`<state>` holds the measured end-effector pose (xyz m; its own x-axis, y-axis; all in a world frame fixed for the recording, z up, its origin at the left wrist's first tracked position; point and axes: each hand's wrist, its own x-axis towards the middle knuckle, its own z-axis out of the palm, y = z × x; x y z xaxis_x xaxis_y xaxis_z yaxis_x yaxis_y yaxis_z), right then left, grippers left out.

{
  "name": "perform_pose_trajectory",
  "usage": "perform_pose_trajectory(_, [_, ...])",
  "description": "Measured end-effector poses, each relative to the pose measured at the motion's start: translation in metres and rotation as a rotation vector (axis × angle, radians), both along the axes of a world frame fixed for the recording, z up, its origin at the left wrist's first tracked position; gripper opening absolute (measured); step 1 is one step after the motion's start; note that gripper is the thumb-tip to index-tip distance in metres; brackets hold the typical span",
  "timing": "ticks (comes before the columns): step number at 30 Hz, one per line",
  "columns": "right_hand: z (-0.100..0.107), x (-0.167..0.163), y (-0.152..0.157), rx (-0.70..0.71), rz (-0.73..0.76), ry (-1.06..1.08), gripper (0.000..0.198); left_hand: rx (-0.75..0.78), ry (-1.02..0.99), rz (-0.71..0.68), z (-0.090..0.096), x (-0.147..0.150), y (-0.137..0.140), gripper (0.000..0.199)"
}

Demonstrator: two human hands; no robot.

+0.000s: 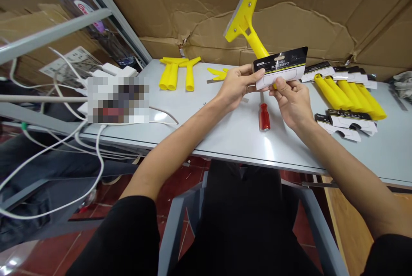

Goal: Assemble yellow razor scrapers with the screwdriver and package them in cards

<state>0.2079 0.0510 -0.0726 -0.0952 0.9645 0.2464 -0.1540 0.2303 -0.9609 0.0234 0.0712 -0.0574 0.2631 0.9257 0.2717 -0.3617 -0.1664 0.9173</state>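
Observation:
A yellow scraper with a wide metal blade points up and left in front of me. A black-and-white packaging card covers most of its handle. My left hand is closed on the card's left end, thumb in front and fingers behind. My right hand pinches the card's lower edge with the thumb, close to the yellow handle end showing beneath it. Its other fingers are partly hidden behind. Just below the hands, a screwdriver with a red handle lies on the grey table.
Several yellow scrapers with cards lie at right, beside loose cards. More yellow handles stand at left, near small yellow pieces. White cables hang off the left side by a metal frame. Cardboard backs the table.

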Motion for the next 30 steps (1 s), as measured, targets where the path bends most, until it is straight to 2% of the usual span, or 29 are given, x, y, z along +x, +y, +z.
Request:
perform_pose_trajectory(4, [0.005, 0.000, -0.005, -0.050, 0.001, 0.059, 0.080, -0.023, -0.043, -0.009, -0.004, 0.000, 0.002, 0.047])
perform_pose_trajectory(8, [0.007, 0.002, -0.009, -0.107, -0.009, 0.067, 0.074, -0.019, -0.064, -0.029, -0.004, 0.005, -0.002, 0.051])
perform_pose_trajectory(13, [0.006, 0.004, -0.011, -0.194, 0.051, 0.067, 0.078, 0.052, -0.076, 0.063, -0.001, 0.012, -0.006, 0.066])
perform_pose_trajectory(17, [0.004, -0.001, -0.013, -0.270, 0.145, 0.143, 0.087, 0.084, -0.105, 0.137, -0.001, 0.015, -0.008, 0.064])
perform_pose_trajectory(21, [-0.001, -0.008, -0.016, -0.235, 0.128, 0.196, 0.089, 0.147, -0.108, 0.149, -0.002, 0.014, -0.006, 0.058])
perform_pose_trajectory(23, [-0.004, -0.009, -0.017, -0.214, 0.117, 0.205, 0.083, 0.161, -0.077, 0.088, -0.002, 0.011, -0.004, 0.063])
perform_pose_trajectory(26, [-0.004, -0.007, -0.018, -0.223, 0.113, 0.205, 0.077, 0.130, -0.026, -0.010, -0.002, 0.008, -0.003, 0.076])
perform_pose_trajectory(28, [-0.003, -0.006, -0.018, -0.240, 0.121, 0.183, 0.077, 0.083, -0.038, 0.004, -0.001, 0.009, -0.006, 0.077])
perform_pose_trajectory(30, [-0.002, -0.006, -0.018, -0.252, 0.120, 0.157, 0.079, 0.019, -0.078, 0.047, 0.001, 0.013, -0.012, 0.070])
